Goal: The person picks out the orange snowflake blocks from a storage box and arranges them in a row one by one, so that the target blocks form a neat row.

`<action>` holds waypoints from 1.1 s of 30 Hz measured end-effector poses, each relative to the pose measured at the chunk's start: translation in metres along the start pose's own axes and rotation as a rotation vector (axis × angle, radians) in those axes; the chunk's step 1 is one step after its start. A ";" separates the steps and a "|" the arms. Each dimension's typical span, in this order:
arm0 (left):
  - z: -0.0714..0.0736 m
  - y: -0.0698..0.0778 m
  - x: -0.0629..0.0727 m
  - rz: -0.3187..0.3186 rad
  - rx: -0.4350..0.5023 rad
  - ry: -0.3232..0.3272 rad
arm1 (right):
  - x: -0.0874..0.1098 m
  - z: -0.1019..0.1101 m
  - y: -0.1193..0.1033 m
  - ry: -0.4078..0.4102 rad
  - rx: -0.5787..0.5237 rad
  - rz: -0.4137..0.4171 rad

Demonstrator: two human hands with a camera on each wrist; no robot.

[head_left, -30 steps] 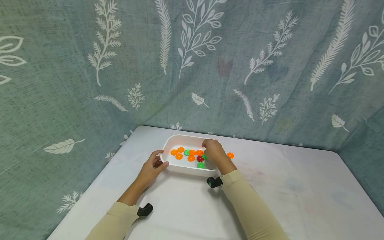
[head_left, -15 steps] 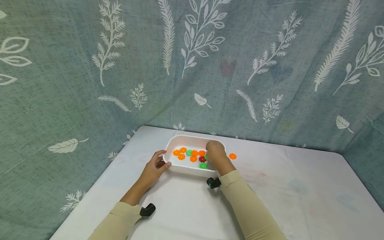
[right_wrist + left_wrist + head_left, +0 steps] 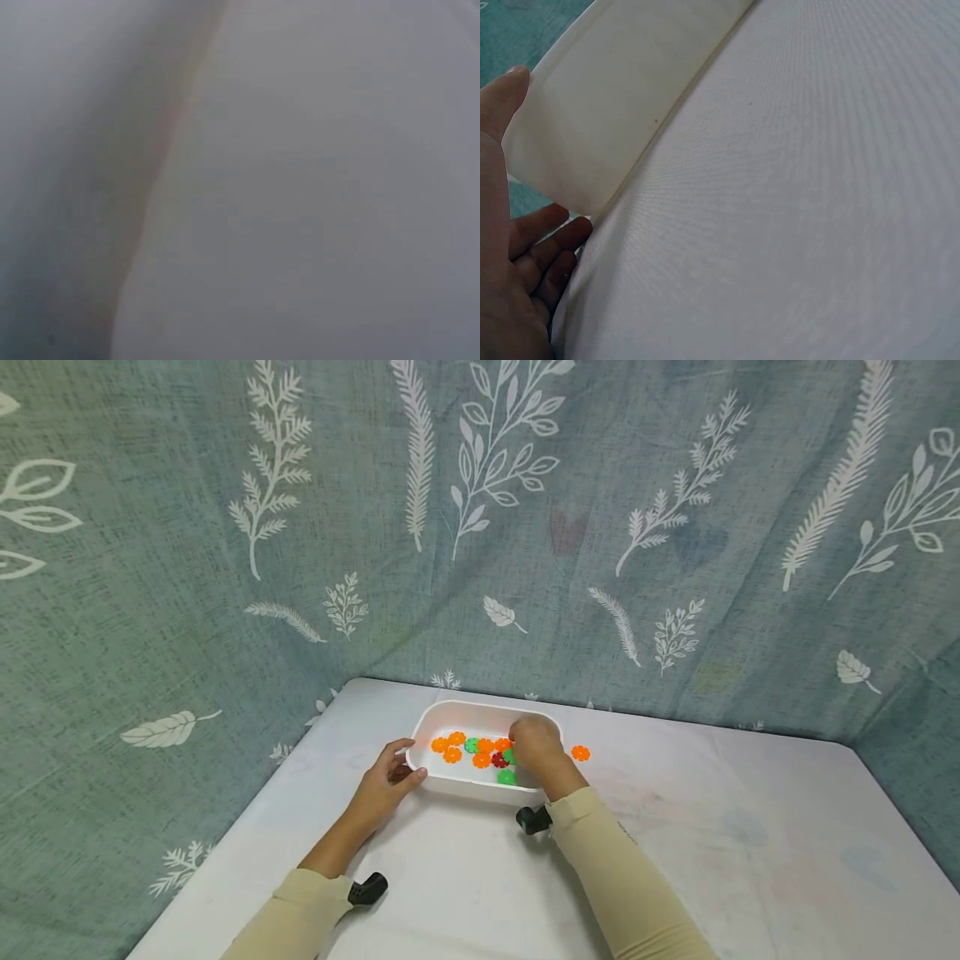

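A white plastic tray [image 3: 472,789] stands on the table with several flower-shaped discs inside: orange [image 3: 482,761], green [image 3: 507,777] and dark red [image 3: 499,760]. My left hand [image 3: 381,789] holds the tray's left end, its thumb [image 3: 508,94] at the rim and its fingers [image 3: 555,244] near the lower corner in the left wrist view. Inside the tray's right part is my right hand [image 3: 536,745], bent down beside a green disc. Its fingertips are hidden, so whether it pinches a disc is unclear. The right wrist view shows only a blurred pale surface.
One orange disc [image 3: 581,752] lies on the table outside the tray, just right of it. White cloth covers the table [image 3: 712,835]. A green leaf-patterned curtain [image 3: 435,610] hangs behind and along the left side.
The right hand has stayed in the tray's right part, its fingers shifting slightly left. The dark red disc has slid a little left and the green one beside it shows more. The left hand stays put.
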State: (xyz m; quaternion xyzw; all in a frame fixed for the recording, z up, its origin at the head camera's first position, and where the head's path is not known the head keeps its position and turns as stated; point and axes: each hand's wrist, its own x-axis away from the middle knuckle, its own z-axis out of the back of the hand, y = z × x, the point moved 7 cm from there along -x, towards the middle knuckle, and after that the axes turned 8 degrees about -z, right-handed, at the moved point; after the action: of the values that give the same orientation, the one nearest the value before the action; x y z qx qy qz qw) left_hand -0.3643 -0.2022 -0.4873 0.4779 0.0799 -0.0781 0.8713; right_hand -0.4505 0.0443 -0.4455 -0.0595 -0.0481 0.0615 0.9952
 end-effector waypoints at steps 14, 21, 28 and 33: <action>0.001 0.002 0.000 -0.030 -0.011 0.012 | -0.001 0.003 0.000 0.021 -0.028 0.035; 0.000 0.000 0.000 -0.029 0.003 0.008 | -0.002 -0.001 0.001 0.002 -0.040 0.022; 0.000 0.002 0.000 -0.028 0.016 0.006 | -0.003 -0.004 0.002 -0.017 -0.026 0.009; 0.000 0.002 0.000 -0.030 0.018 0.004 | -0.004 -0.005 0.002 -0.049 -0.054 -0.005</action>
State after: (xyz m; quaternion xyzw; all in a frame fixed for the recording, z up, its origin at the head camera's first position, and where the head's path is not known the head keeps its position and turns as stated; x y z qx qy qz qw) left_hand -0.3640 -0.2011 -0.4855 0.4847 0.0883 -0.0909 0.8655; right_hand -0.4538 0.0449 -0.4508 -0.0845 -0.0741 0.0589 0.9919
